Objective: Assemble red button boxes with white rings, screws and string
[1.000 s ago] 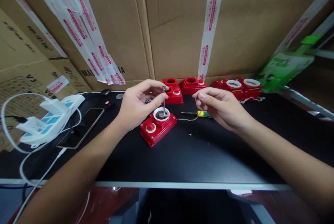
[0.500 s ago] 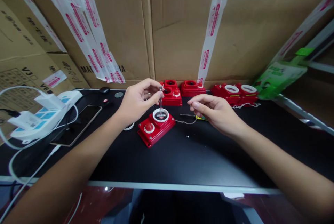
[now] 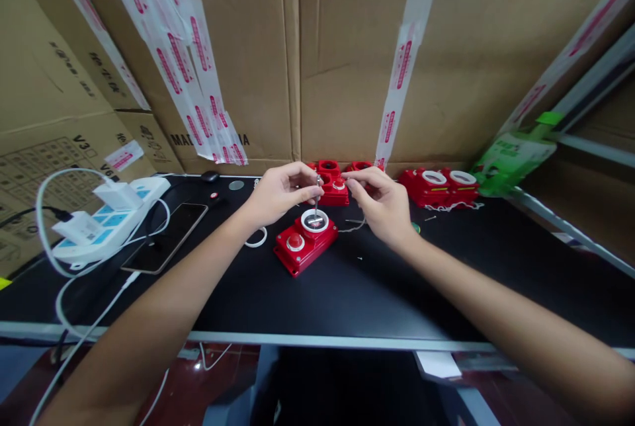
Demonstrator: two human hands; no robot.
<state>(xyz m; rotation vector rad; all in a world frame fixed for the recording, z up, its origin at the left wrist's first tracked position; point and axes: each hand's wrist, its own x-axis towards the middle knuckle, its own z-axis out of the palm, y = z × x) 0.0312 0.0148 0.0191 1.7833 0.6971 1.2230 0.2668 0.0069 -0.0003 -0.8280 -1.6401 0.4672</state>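
My left hand (image 3: 285,193) pinches a thin upright metal rod (image 3: 317,198) that has a short silver crosspiece at its bottom end. The crosspiece sits within the white ring (image 3: 325,215) on a red alarm box (image 3: 311,251). This box lies on the black table and carries a round red button (image 3: 295,242). My right hand (image 3: 384,204) hovers to the right of the box, thumb and fingertips closed together. Whatever is between them is too small to make out. A thin twisted cord (image 3: 354,226) runs from the box towards my right hand.
More red boxes (image 3: 332,196) stand behind my hands, and two with white rings (image 3: 434,178) at the back right. A loose white ring (image 3: 256,237), tiny screw (image 3: 360,258), phone (image 3: 166,237) and power strip (image 3: 112,217) lie around. A green pouch (image 3: 513,158) stands far right.
My right hand has moved left, closer to the rod and my left hand. The left hand still pinches the rod over the ring. The view has shifted slightly.
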